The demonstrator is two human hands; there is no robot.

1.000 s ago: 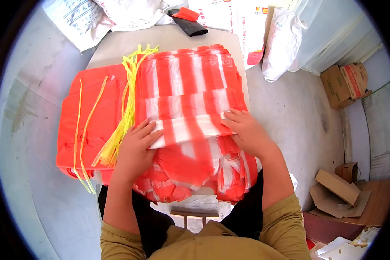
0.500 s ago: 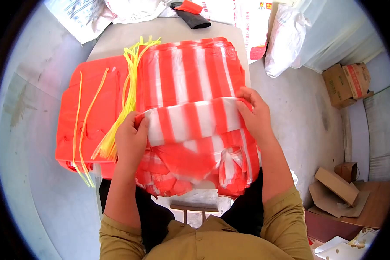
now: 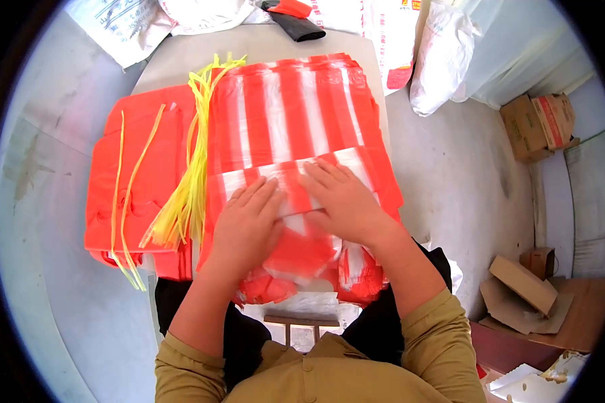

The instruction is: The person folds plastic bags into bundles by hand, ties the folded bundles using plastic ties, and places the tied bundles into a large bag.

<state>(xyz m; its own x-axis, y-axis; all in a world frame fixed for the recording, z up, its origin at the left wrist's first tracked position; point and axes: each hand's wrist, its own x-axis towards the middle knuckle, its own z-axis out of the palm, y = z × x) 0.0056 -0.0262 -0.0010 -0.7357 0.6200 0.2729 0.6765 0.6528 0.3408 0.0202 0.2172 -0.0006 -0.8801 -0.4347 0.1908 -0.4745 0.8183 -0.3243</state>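
Observation:
A stack of red and white striped plastic bags (image 3: 292, 111) lies in front of me. Across its near part runs a folded band of the top bag (image 3: 349, 161). My left hand (image 3: 249, 225) lies flat on the left half of this fold, fingers stretched forward. On the right half rests my right hand (image 3: 343, 201), its fingers also extended and slightly spread. Neither hand grips anything. The bags' handle ends (image 3: 363, 272) hang crumpled over the near edge. Yellow ties (image 3: 198, 154) lie in a bundle along the stack's left side.
Left of the stack is a pile of red bags (image 3: 141, 154) with two loose yellow ties on top. A black and red item (image 3: 299, 23) sits at the table's far end (image 3: 235, 41). White sacks (image 3: 444, 60) stand behind; cardboard boxes (image 3: 534, 131) are at the right.
My hands have let go of the fold's two ends and moved inward onto it. The folded band now lies flat under them.

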